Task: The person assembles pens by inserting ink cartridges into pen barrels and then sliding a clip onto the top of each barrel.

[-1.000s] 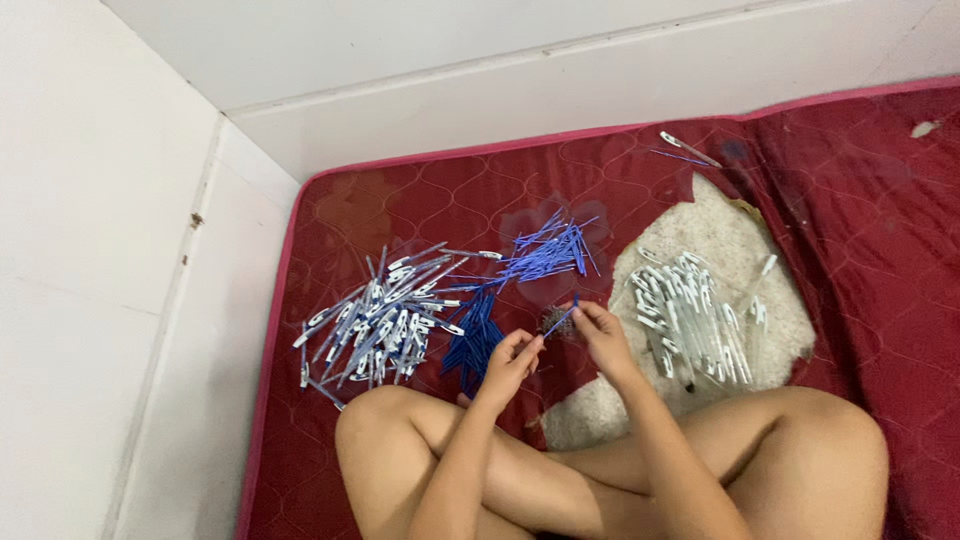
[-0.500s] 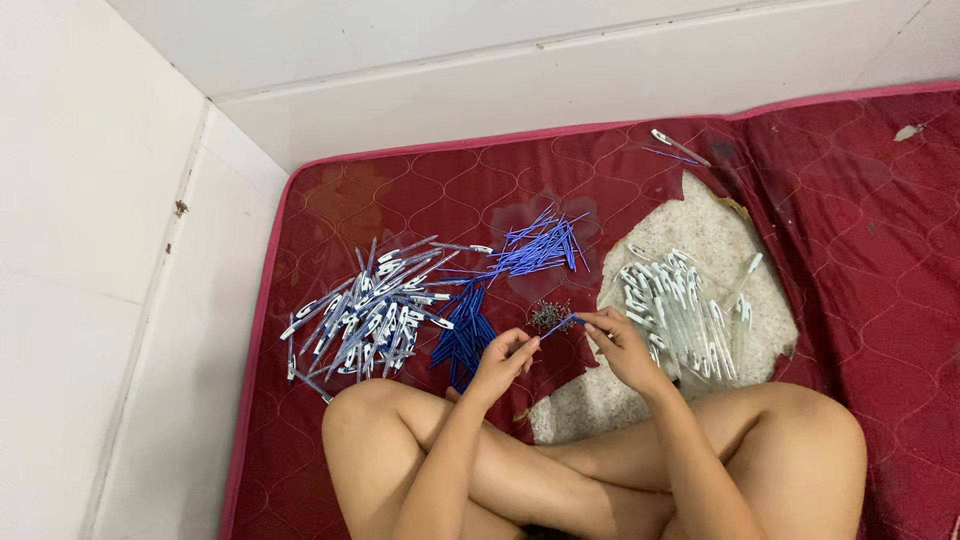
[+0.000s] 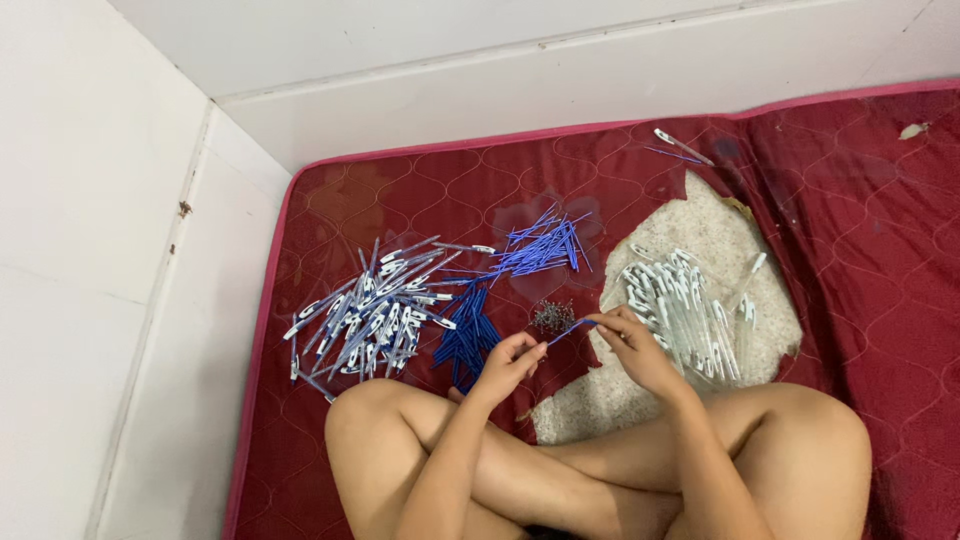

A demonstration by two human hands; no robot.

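Note:
I sit cross-legged on a dark red quilted mattress (image 3: 400,200). My left hand (image 3: 507,365) and my right hand (image 3: 635,348) together hold a thin blue pen refill (image 3: 570,330), one hand at each end. Just beyond them lies a small dark heap of tiny metal springs (image 3: 552,316). A pile of assembled silver and blue pens (image 3: 375,310) lies to the left, with dark blue pen parts (image 3: 466,335) beside it. A fan of blue refills (image 3: 540,247) lies further back. Clear pen barrels (image 3: 685,305) rest on a torn pale patch (image 3: 700,240) at the right.
A white wall (image 3: 100,200) closes the left side and a white ledge (image 3: 560,70) runs along the back of the mattress. A single pen (image 3: 682,145) lies near the far edge. My bare knees (image 3: 800,440) fill the foreground.
The view has shifted slightly, so the piles sit lower and more to the left. My hands stay close together on the blue refill, now drawn a little nearer to my legs.

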